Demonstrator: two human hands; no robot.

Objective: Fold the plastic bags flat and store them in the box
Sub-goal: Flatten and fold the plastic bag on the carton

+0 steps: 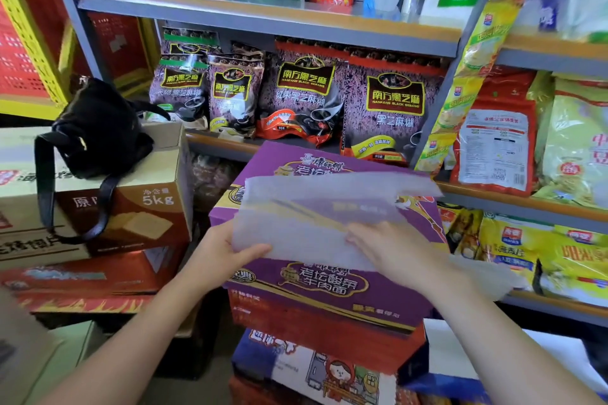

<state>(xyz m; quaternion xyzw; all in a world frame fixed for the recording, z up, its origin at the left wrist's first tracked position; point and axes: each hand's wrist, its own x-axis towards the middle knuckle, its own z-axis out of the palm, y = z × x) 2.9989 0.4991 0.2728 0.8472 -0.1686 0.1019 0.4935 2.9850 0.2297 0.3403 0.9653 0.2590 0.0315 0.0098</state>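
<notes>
Your left hand (227,253) pinches the plastic bag (329,217) atop the purple box (316,286), right hand (394,250) flat, fingers spread; uneven pressing risks trapped air, crooked fold.

- We see a purple carton (324,286) atop stacked boxes, bearing a translucent plastic bag (316,217).
- We see a brown cardboard box (144,204) carrying a black bag (98,131).
</notes>
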